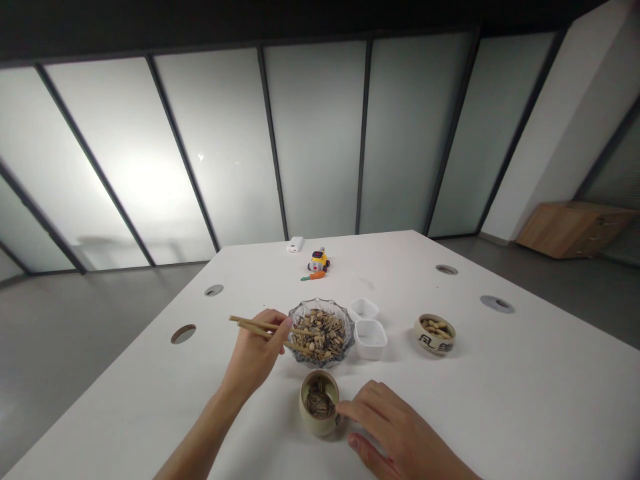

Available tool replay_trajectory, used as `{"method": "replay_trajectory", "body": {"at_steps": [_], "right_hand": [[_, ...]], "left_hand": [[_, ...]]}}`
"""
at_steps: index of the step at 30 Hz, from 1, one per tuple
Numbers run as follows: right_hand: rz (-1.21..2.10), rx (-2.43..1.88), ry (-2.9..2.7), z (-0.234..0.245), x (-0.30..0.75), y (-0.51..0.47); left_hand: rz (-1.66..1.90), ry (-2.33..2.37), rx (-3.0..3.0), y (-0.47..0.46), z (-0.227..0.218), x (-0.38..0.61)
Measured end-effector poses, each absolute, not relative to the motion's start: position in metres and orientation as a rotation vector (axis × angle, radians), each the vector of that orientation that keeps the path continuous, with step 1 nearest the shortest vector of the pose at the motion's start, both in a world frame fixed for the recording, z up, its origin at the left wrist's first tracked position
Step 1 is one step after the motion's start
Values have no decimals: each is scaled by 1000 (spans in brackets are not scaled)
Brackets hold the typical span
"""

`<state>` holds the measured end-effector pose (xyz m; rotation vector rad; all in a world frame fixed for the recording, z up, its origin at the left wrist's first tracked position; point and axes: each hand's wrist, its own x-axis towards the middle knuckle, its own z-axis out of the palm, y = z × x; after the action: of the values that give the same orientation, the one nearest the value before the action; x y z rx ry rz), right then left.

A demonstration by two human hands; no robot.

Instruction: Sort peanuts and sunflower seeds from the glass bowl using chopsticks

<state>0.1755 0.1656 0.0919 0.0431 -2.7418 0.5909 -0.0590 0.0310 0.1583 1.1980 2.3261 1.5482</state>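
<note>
My left hand is closed round a pair of wooden chopsticks, whose tips reach into a scalloped glass bowl. Striped sunflower seeds fill this bowl, with a few paler pieces among them. In front of it stands a small ceramic cup with more sunflower seeds inside. My right hand is beside the cup, thumb and fingers apart and holding nothing. Its index fingertip appears to touch the cup's right side.
Two white plastic containers stand right of the glass bowl. Farther right is a ceramic bowl of peanuts. A toy vehicle, an orange-handled toy screwdriver and a white device lie toward the back of the white table.
</note>
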Motion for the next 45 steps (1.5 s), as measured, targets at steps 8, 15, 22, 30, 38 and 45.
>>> {"method": "replay_trajectory", "body": {"at_steps": [8, 15, 22, 30, 38, 45], "right_hand": [[609, 45, -2769, 94, 174, 165], [621, 20, -2821, 95, 175, 163], [650, 1, -2806, 93, 175, 163], [645, 8, -2821, 90, 175, 164], [675, -9, -2855, 94, 174, 162], [659, -28, -2850, 94, 174, 161]], "left_hand": [[1447, 2306, 1250, 41, 135, -60], [1424, 2298, 1212, 35, 146, -68], [1431, 2271, 1179, 31, 151, -69], [1387, 2319, 1248, 29, 150, -67], [1386, 2319, 1219, 33, 141, -64], [1407, 2298, 1202, 35, 135, -64]]}}
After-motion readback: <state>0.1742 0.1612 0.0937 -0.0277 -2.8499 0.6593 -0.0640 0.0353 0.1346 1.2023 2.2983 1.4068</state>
